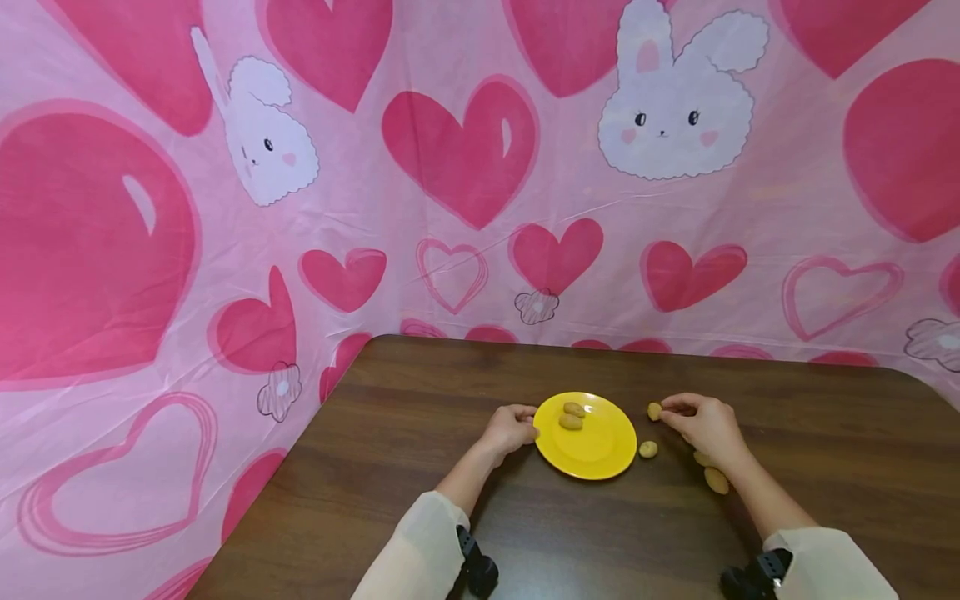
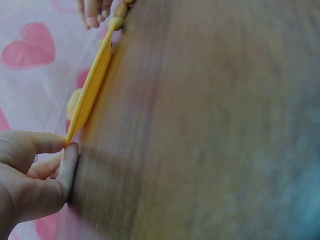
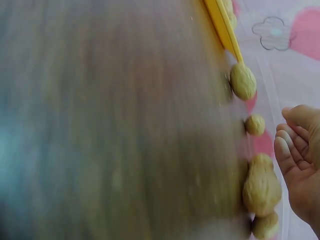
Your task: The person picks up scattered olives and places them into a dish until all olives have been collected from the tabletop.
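My left hand (image 1: 510, 431) pinches the left rim of a yellow plate (image 1: 592, 461), thumb and fingers on either side of the edge in the left wrist view. Two small potatoes (image 1: 571, 422) lie side by side on the plate's upper left part. Beyond the plate's right side, my right hand (image 1: 708, 427) is held over the table, fingers loosely bent. The right wrist view shows nothing between its fingertips and a gap to the nearest small potato (image 3: 255, 125). Another potato (image 1: 648, 450) lies close to the plate's right rim.
More potatoes (image 1: 716, 481) lie under and beside the right wrist, partly hidden by it in the head view. The brown wooden table (image 1: 585, 542) meets a pink cloth (image 1: 562, 192) with hearts and rabbits behind it.
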### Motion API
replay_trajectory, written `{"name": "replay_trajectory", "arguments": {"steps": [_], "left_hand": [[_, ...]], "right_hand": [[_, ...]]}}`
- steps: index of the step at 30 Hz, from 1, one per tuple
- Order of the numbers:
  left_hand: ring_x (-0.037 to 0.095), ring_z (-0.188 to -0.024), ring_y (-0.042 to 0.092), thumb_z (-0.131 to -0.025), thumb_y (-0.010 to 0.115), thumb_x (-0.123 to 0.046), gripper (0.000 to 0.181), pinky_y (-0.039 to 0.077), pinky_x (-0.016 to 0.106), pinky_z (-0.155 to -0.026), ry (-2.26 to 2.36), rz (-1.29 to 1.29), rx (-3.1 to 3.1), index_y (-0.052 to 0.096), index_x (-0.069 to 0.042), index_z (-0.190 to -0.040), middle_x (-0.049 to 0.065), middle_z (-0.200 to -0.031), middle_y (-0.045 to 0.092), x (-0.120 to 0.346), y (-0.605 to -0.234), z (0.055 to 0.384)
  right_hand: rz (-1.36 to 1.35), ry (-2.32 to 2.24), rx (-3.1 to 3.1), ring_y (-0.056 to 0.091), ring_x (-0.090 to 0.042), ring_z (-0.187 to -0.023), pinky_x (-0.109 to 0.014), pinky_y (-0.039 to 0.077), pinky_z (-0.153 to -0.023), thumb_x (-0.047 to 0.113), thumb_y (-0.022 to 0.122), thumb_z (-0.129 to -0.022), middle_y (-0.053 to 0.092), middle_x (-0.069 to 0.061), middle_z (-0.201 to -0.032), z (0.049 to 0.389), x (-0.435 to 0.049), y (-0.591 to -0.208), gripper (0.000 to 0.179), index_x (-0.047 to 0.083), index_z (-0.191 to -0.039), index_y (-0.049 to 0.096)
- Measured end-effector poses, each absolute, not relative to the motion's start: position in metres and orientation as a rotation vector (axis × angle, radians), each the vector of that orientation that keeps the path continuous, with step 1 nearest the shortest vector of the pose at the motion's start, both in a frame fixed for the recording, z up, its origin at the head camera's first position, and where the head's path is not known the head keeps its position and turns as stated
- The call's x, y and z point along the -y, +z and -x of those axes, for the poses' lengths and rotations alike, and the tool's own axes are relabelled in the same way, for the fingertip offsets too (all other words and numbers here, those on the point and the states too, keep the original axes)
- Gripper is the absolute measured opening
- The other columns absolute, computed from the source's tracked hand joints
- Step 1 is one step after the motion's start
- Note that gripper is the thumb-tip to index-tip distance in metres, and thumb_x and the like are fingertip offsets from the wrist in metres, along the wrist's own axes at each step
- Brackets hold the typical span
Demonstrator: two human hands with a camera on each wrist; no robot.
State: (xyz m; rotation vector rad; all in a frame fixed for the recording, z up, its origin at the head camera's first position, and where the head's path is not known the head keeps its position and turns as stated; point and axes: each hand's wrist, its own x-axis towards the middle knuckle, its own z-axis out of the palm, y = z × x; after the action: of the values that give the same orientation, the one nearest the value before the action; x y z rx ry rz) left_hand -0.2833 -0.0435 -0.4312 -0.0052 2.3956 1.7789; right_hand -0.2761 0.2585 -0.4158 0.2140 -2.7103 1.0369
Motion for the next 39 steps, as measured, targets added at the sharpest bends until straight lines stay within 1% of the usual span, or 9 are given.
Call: {"name": "replay_trajectory", "arguments": {"steps": [6, 11, 18, 22, 26, 31, 33, 39], "left_hand": [[0.015, -0.077, 0.054, -0.079, 0.064, 0.008, 0.04, 0.053, 0.026, -0.07, 1.773, 0.013, -2.387, 0.06, 0.007, -0.119, 0.007, -0.09, 0.057, 0.044, -0.43, 0.283], [0.015, -0.078, 0.054, -0.078, 0.064, 0.008, 0.041, 0.053, 0.026, -0.071, 1.77, 0.01, -2.396, 0.06, 0.007, -0.119, 0.007, -0.092, 0.058, 0.044, -0.429, 0.282], [0.015, -0.079, 0.056, -0.079, 0.064, 0.008, 0.04, 0.053, 0.028, -0.072, 1.766, 0.005, -2.399, 0.06, 0.007, -0.119, 0.008, -0.093, 0.059, 0.043, -0.43, 0.281], [0.015, -0.08, 0.056, -0.079, 0.064, 0.008, 0.04, 0.053, 0.028, -0.072, 1.764, 0.0, -2.401, 0.06, 0.007, -0.119, 0.008, -0.093, 0.059, 0.043, -0.43, 0.282], [0.015, -0.08, 0.056, -0.079, 0.064, 0.008, 0.04, 0.054, 0.029, -0.072, 1.764, -0.004, -2.396, 0.06, 0.007, -0.119, 0.008, -0.093, 0.059, 0.043, -0.431, 0.282], [0.016, -0.079, 0.057, -0.079, 0.064, 0.008, 0.04, 0.054, 0.029, -0.072, 1.765, -0.016, -2.405, 0.06, 0.007, -0.118, 0.008, -0.093, 0.059, 0.043, -0.432, 0.282], [0.015, -0.079, 0.057, -0.079, 0.064, 0.008, 0.039, 0.054, 0.028, -0.072, 1.763, -0.015, -2.41, 0.06, 0.007, -0.118, 0.008, -0.093, 0.059, 0.043, -0.432, 0.282], [0.015, -0.076, 0.056, -0.078, 0.063, 0.008, 0.039, 0.053, 0.028, -0.07, 1.773, -0.013, -2.406, 0.06, 0.008, -0.117, 0.008, -0.091, 0.059, 0.043, -0.431, 0.282]], "right_hand": [[-0.179, 0.987, 2.687, 0.06, -0.023, -0.075, -0.029, 0.046, -0.059, 0.018, 0.069, -0.087, 0.069, -0.014, -0.088, 0.27, -0.276, -0.415, 0.024, -0.001, -0.099, 0.07], [-0.133, 0.957, 2.681, 0.06, -0.024, -0.076, -0.032, 0.044, -0.061, 0.021, 0.068, -0.087, 0.069, -0.014, -0.087, 0.265, -0.292, -0.415, 0.025, -0.001, -0.097, 0.07], [-0.104, 0.882, 2.667, 0.058, -0.018, -0.071, -0.029, 0.041, -0.057, 0.021, 0.068, -0.086, 0.068, -0.013, -0.083, 0.258, -0.311, -0.419, 0.024, -0.001, -0.094, 0.07], [-0.102, 0.843, 2.658, 0.059, -0.022, -0.072, -0.031, 0.041, -0.059, 0.02, 0.068, -0.086, 0.068, -0.015, -0.082, 0.254, -0.32, -0.42, 0.022, -0.001, -0.093, 0.07], [-0.096, 0.832, 2.668, 0.059, -0.028, -0.076, -0.034, 0.041, -0.061, 0.02, 0.068, -0.086, 0.068, -0.016, -0.084, 0.249, -0.327, -0.422, 0.022, -0.001, -0.092, 0.071], [-0.095, 0.835, 2.749, 0.059, -0.042, -0.086, -0.045, 0.045, -0.066, 0.024, 0.067, -0.087, 0.067, -0.022, -0.09, 0.245, -0.336, -0.421, 0.028, -0.002, -0.095, 0.07], [-0.101, 0.839, 2.796, 0.058, -0.045, -0.089, -0.05, 0.045, -0.069, 0.027, 0.066, -0.088, 0.067, -0.022, -0.092, 0.244, -0.338, -0.419, 0.031, -0.002, -0.096, 0.07], [-0.118, 0.845, 2.87, 0.058, -0.044, -0.09, -0.051, 0.045, -0.07, 0.032, 0.066, -0.087, 0.067, -0.021, -0.093, 0.24, -0.342, -0.417, 0.035, -0.002, -0.096, 0.07]]}}
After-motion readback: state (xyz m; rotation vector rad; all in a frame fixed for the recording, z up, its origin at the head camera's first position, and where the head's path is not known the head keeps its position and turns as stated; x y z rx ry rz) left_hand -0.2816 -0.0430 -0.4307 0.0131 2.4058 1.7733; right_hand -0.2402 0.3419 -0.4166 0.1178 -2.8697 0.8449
